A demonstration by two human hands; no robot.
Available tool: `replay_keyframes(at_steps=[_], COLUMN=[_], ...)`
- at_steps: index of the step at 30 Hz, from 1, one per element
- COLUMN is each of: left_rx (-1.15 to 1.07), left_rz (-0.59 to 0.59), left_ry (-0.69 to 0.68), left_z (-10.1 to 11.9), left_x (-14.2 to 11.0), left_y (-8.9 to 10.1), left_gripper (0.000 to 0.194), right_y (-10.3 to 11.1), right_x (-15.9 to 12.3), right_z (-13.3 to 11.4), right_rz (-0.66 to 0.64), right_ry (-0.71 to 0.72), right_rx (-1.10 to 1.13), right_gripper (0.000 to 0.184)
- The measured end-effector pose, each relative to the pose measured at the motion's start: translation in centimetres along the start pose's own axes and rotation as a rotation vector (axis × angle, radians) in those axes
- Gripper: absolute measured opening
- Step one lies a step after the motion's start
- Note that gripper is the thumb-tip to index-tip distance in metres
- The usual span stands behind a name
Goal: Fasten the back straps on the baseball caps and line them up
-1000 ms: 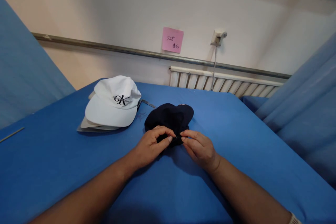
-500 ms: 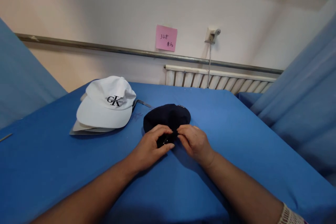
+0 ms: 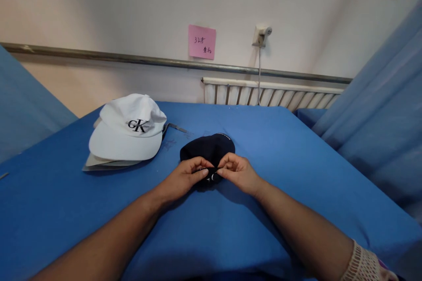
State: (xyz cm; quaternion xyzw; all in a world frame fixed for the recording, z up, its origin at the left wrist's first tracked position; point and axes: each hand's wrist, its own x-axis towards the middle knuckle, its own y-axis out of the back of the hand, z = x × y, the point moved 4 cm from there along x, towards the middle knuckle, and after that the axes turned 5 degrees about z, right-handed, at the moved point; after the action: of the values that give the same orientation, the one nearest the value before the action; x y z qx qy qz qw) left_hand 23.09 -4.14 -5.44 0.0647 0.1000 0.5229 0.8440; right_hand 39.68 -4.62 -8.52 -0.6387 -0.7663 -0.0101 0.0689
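Note:
A dark navy cap (image 3: 204,145) lies on the blue-covered table in front of me, its fabric bunched up. My left hand (image 3: 183,178) pinches the near part of the cap between thumb and fingers. From the other side my right hand (image 3: 240,172) pinches the same part, its fingertips almost meeting those of the left. Small white marks show on the dark fabric just below the fingertips. What exactly lies between the fingers is too small to tell.
Left of the dark cap is a stack of caps, topped by a white cap (image 3: 127,134) with black letters. Behind the blue table (image 3: 290,162) stand a radiator (image 3: 244,92) and a metal pipe (image 3: 132,59). Blue curtains (image 3: 379,109) hang at both sides.
My left thumb has moved up and closed towards the fingers on the cap. White marks on the fabric now show more clearly. The whole view has shifted slightly.

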Motion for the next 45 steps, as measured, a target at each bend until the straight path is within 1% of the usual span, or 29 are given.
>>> replay_keyframes(at_steps=[3, 6, 9, 15, 17, 23, 28, 33, 36, 40, 45], left_rx=[-0.093, -0.093, -0.034, 0.026, 0.039, -0.015, -0.08, 0.001, 0.047, 0.065, -0.005], left_rz=[-0.039, -0.067, -0.026, 0.114, 0.12, 0.051, -0.022, -0.082, -0.124, -0.082, -0.056], left_ry=[0.043, 0.061, 0.047, -0.017, -0.012, 0.056, 0.112, 0.11, 0.108, 0.109, 0.103], left_z=[-0.2, -0.1, 0.1, 0.1, 0.1, 0.1, 0.1, 0.7, 1.0, 1.1, 0.9], left_x=[-0.1, -0.3, -0.3, -0.1, 0.0, -0.2, -0.4, -0.6, -0.7, -0.7, -0.7], left_y=[-0.2, -0.4, -0.5, -0.4, -0.2, 0.3, 0.0, -0.4, -0.6, -0.8, -0.9], left_gripper=[0.024, 0.025, 0.025, 0.03, 0.03, 0.029, 0.029, 0.029, 0.029, 0.028, 0.028], right_y=[0.0, 0.2, 0.4, 0.6, 0.6, 0.5, 0.9, 1.3, 1.3, 1.1, 1.0], right_x=[0.0, 0.1, 0.3, 0.6, 0.5, 0.2, 0.3, 0.4, 0.5, 0.5, 0.3], right_z=[-0.4, -0.4, -0.3, -0.2, -0.2, -0.5, -0.9, -0.8, -0.6, -0.8, -0.8], right_rz=[-0.059, -0.106, -0.096, 0.002, 0.013, -0.016, -0.05, -0.162, -0.204, -0.215, -0.22], right_ry=[-0.061, -0.127, -0.144, -0.103, -0.107, -0.099, -0.093, -0.125, -0.14, -0.145, -0.146], right_rx=[0.046, 0.041, 0.025, -0.008, -0.02, -0.028, -0.021, -0.052, -0.06, -0.016, 0.015], right_gripper=[0.022, 0.023, 0.023, 0.021, 0.019, 0.017, 0.019, 0.02, 0.019, 0.02, 0.022])
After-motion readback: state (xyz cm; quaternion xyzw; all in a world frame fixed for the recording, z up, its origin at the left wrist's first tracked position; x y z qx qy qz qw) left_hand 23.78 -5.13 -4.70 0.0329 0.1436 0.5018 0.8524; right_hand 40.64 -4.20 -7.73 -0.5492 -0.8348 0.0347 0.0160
